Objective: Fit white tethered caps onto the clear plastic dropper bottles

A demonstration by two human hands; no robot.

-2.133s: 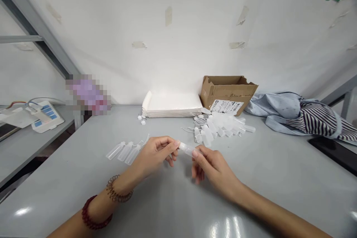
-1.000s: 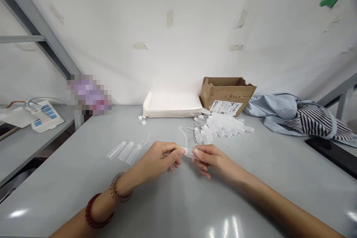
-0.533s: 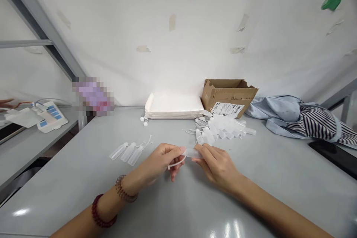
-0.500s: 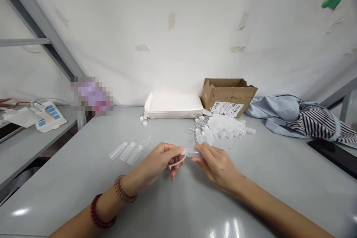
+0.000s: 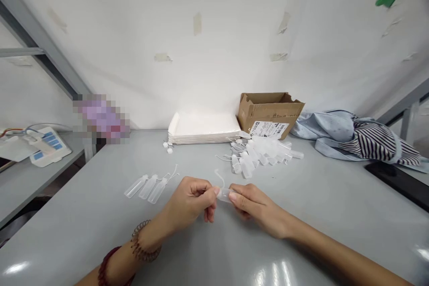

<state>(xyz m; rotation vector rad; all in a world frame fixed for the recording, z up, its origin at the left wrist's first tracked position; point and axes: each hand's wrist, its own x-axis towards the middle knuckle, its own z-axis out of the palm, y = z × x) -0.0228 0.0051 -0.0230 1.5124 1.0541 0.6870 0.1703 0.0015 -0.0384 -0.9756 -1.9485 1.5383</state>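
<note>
Both my hands meet over the middle of the grey table (image 5: 100, 232). My left hand (image 5: 192, 201) pinches the cap end of a small clear plastic bottle (image 5: 224, 194). My right hand (image 5: 253, 208) pinches the bottle's body from the other side. A thin white strap curls up from the bottle's top. Three finished small bottles (image 5: 147, 186) lie in a row to the left of my hands. A pile of loose clear bottles (image 5: 261, 154) lies farther back, to the right.
A stack of white padded envelopes (image 5: 204, 127) lies against the wall beside an open cardboard box (image 5: 268, 109). Blue and striped clothes (image 5: 355, 138) lie at the right, near a black object (image 5: 398, 181). Two loose white caps (image 5: 166, 146) lie by the stack. A blue-and-white device (image 5: 43, 149) rests on the left bench.
The white strap hung below my left fingers half a second ago; now it curls above the bottle. Both hands have stayed together and shifted slightly nearer me.
</note>
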